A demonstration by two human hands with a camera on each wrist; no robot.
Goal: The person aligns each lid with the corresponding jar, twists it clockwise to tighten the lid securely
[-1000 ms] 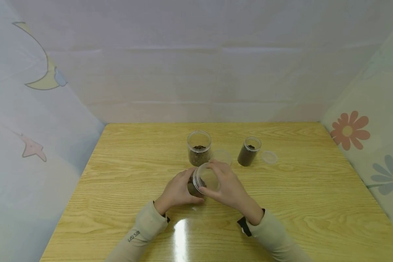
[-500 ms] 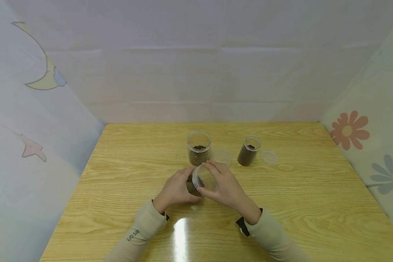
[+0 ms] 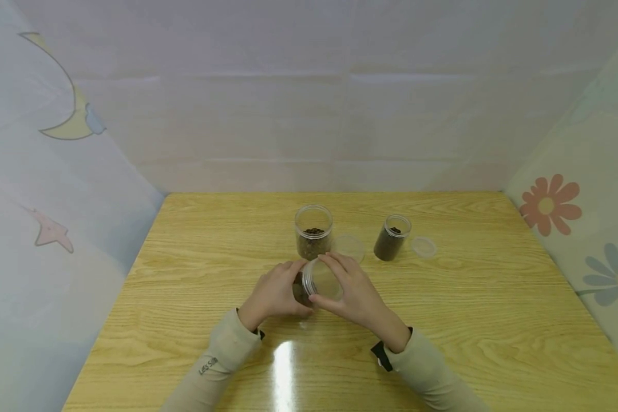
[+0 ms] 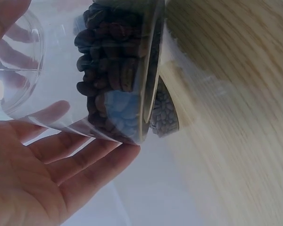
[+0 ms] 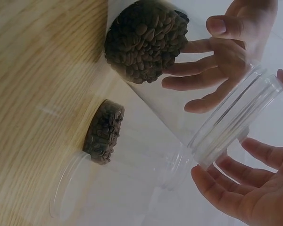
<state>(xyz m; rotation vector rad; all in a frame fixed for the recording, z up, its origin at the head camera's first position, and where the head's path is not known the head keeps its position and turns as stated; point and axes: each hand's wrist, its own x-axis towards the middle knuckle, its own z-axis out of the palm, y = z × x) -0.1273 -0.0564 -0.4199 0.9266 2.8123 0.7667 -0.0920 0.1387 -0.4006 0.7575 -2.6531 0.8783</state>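
Observation:
In the head view, a clear jar (image 3: 300, 289) of coffee beans tilts toward the right above the table. My left hand (image 3: 275, 290) grips its body from the left side. My right hand (image 3: 352, 290) holds a clear round lid (image 3: 327, 278) against the jar's mouth, thumb below and fingers above. Seen by the left wrist camera, the coffee beans (image 4: 113, 66) gather at one end of the jar, with my left fingers (image 4: 89, 162) along its wall. In the right wrist view, my right fingertips surround the ridged rim (image 5: 236, 117). How firmly the lid sits cannot be told.
Behind the hands stands a wider uncapped jar of beans (image 3: 314, 243), with a clear lid (image 3: 351, 247) lying beside it. Farther right is a slimmer uncapped jar (image 3: 389, 243) with a small lid (image 3: 424, 247). The wooden table (image 3: 195, 252) meets fabric walls.
The held jar and both hands have shifted slightly left. The lid's face has turned a little more toward the camera. Jars and lids on the table have not moved.

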